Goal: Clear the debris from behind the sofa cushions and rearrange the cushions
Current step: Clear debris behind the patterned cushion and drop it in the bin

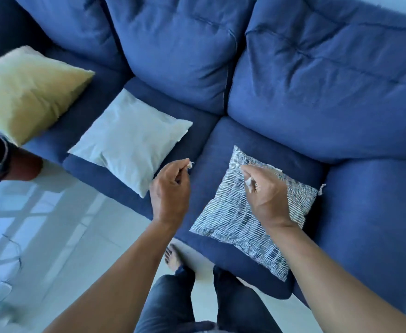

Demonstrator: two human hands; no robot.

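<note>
Head cam looks straight down over a big blue fabric sofa (317, 97) with puffy back cushions. Three throw cushions lie flat on the seat: a pale yellow square cushion (26, 92) far left, a plain white square cushion (130, 140) on the middle seat, and a white-and-dark-blue striped woven cushion (252, 212) on the next seat over, turned so its corners point like a diamond.

Left hand (170, 191) hangs above the front edge of the seat, just beside the white cushion's near corner. Its fingers are curled in and pinching a small white scrap of debris (189, 165) at the fingertips. Right hand (267, 195) is over the striped cushion, fingers curled too, gripping another small crumpled white scrap (249, 182) that pokes out near the thumb. Can't tell whether the hand touches the cushion fabric or is just above it.

Both scraps are up in the hands, not on the sofa. There's also a little white tassel or tag (321, 188) sticking off the striped cushion's right corner.

Bottom of the shot shows the person's legs in dark jeans (173, 304) and one bare foot (172, 257) on a glossy white tiled floor (77, 236). A blurry dark shape sits at the left edge; can't make out what it is.
</note>
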